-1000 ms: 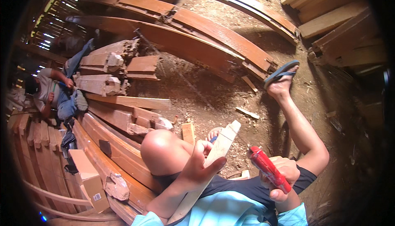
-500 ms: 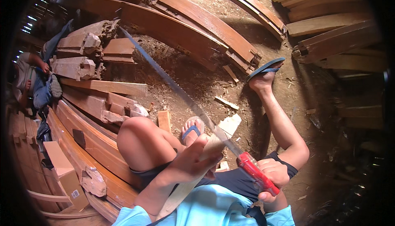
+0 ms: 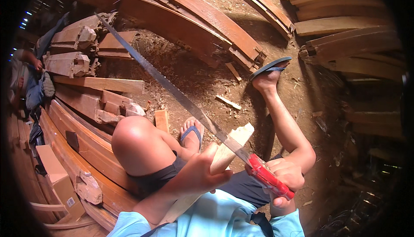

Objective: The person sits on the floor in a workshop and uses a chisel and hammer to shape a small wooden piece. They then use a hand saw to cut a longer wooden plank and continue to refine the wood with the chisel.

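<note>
My right hand (image 3: 286, 175) is closed around the red handle (image 3: 265, 172) of a handsaw. The long, narrow blade (image 3: 168, 86) slants away to the far left and crosses the pale wooden strip (image 3: 223, 156) close to its splintered far end. Wrapped round that strip is my left hand (image 3: 199, 170), just on the near side of the blade. The strip slopes back across my lap toward my left forearm, which partly hides it. Whether the teeth bite into the wood, I cannot tell.
Curved brown planks (image 3: 202, 21) lie across the dirt floor ahead. More timber is stacked at far right (image 3: 336, 4) and along my left (image 3: 82, 140), beside a cardboard box (image 3: 58, 176). Another person (image 3: 32, 77) sits at far left. Wood chips litter the ground near my sandalled feet.
The saw blade has swung, its tip moving left and away. Both hands keep their grips on the saw and the strip. The whole view has shifted slightly.
</note>
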A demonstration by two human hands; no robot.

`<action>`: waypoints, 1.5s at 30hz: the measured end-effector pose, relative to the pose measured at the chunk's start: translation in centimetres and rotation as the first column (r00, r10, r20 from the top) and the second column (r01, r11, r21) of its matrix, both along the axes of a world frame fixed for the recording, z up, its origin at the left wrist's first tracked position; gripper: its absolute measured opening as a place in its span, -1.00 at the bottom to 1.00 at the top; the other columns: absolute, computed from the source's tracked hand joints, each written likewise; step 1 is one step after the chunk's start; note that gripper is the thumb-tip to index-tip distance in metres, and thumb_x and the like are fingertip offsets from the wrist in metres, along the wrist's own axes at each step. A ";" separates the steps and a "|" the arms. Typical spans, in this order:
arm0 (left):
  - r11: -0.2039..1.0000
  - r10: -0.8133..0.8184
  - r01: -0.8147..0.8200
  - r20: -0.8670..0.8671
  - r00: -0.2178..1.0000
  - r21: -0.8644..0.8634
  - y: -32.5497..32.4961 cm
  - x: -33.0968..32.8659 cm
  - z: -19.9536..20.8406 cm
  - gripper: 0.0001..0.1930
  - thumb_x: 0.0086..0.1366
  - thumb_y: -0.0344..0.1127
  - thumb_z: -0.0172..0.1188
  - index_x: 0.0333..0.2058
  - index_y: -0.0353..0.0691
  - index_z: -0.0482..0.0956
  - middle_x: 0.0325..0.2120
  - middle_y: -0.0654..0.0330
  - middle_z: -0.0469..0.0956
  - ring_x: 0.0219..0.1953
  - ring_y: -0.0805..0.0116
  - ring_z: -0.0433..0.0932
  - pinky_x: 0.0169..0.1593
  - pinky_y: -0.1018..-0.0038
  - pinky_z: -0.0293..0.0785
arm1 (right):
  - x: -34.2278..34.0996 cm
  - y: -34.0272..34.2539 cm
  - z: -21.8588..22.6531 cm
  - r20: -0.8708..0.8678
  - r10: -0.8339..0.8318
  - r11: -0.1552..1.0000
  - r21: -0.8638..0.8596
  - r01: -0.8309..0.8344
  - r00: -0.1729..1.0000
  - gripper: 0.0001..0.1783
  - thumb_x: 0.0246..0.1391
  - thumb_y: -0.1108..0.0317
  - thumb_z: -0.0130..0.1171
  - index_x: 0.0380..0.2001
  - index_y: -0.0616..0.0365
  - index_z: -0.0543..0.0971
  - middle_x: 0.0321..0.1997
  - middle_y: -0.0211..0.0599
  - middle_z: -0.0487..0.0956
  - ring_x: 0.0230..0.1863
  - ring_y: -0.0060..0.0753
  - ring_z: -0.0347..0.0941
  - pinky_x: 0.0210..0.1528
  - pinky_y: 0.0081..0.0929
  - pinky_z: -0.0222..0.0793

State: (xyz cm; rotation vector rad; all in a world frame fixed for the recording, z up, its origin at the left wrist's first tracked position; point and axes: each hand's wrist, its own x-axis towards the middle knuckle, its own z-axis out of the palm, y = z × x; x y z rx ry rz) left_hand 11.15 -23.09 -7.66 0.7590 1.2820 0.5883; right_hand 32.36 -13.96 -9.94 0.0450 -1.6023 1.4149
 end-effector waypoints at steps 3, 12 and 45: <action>1.000 -0.009 0.009 0.009 1.000 -0.022 0.0 0.2 -0.1 -0.56 0.16 -0.23 0.25 -0.23 -0.40 0.22 -0.63 0.08 0.51 -0.69 0.43 0.54 -0.66 0.52 0.45 | 0.1 -0.2 -0.1 0.016 -0.006 0.999 -0.053 0.007 1.000 -0.68 -0.10 0.30 0.22 -0.56 0.41 0.45 -0.75 -0.25 0.38 -0.79 -0.33 0.26 -0.69 -0.43 0.17; 0.989 0.117 -0.101 -0.150 0.982 0.112 -0.3 -1.1 -0.6 -0.63 0.13 -0.31 0.20 -0.23 -0.43 0.29 -0.65 0.06 0.52 -0.69 0.39 0.55 -0.63 0.49 0.48 | 2.1 -1.1 0.0 0.044 -0.046 0.992 -0.113 0.050 0.998 -0.62 -0.07 0.25 0.21 -0.68 0.36 0.40 -0.81 -0.26 0.34 -0.82 -0.32 0.25 -0.71 -0.43 0.17; 0.971 0.133 -0.216 0.508 0.851 0.106 -1.6 -4.8 3.6 -0.32 0.34 0.06 0.04 0.21 -0.39 0.22 -0.42 0.26 0.49 -0.39 0.49 0.52 -0.29 0.52 0.53 | 2.2 -0.5 -9.1 0.564 -0.009 0.599 -0.658 0.456 0.826 -0.68 0.05 0.17 0.19 -0.49 0.26 0.49 -0.69 -0.44 0.40 -0.71 -0.66 0.28 -0.65 -0.66 0.22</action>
